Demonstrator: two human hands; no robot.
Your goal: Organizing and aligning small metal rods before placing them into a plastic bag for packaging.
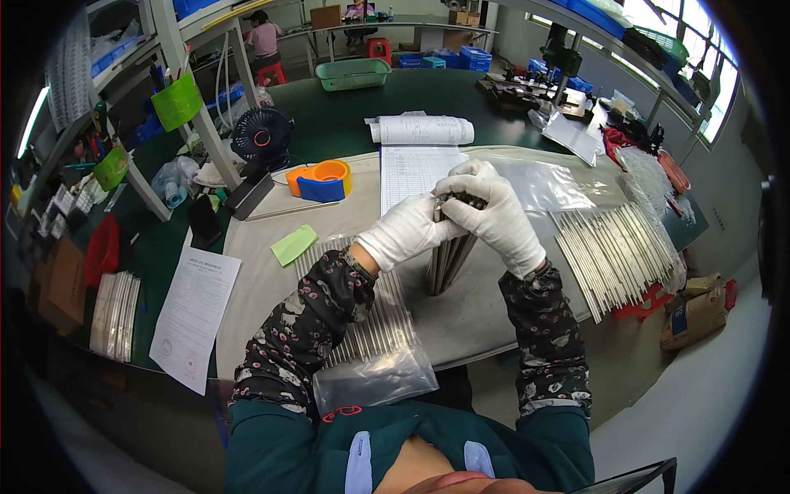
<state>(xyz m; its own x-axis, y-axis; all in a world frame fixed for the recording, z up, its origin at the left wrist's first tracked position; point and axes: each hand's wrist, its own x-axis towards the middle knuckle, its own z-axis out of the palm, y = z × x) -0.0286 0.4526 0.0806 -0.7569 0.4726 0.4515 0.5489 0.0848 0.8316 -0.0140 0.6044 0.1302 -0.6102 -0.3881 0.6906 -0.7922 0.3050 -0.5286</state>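
A dark frame edge of glasses [650, 476] sits nearest the lens, beside a dark green top [527, 449] with two pale blue tabs. Beyond it, two forearms in black flowered sleeves reach over a pale grey mat [469, 325].

Between the two hands is one bundle of metal rods [448, 267]: slim, straight, dull silver-grey with brownish shading, packed side by side and standing nearly upright, lower ends on the mat. Their tops make a dark, knobbly cluster (too tight to count). The left hand [403, 233], in a white glove, pinches the bundle's upper part from the left, fingers drawn together; the right hand [494, 210], gloved likewise, curls thumb and fingers around the top.

Three more groups of rods lie flat: one row [383, 321] partly under the left forearm, with a clear plastic bag [378, 380] at its near end; one broad row [617, 255] to the right; one smaller packet [115, 317] at far left.

Also in view: one fan [262, 136], one orange-and-blue tape holder [329, 177], one yellow-green slip [294, 245], one loose printed sheet [197, 313], two green pouches [176, 102] on the frame, and one green basket [354, 76].
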